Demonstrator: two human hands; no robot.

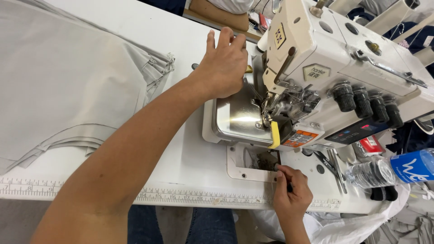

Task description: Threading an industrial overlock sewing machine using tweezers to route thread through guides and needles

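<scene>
Resting left hand [224,63] flat, fingers spread, on overlock sewing machine [316,68] bed at 12 o'clock, right hand [291,192] pinching small dark tool [288,184] at 5 o'clock beside table opening [257,160], grey fabric [68,86] at 9 o'clock

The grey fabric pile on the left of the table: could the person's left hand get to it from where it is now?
Probably yes. The left hand rests at the sewing machine's metal plate, and only bare white table lies between it and the grey fabric. Nothing stands in the way.
</scene>
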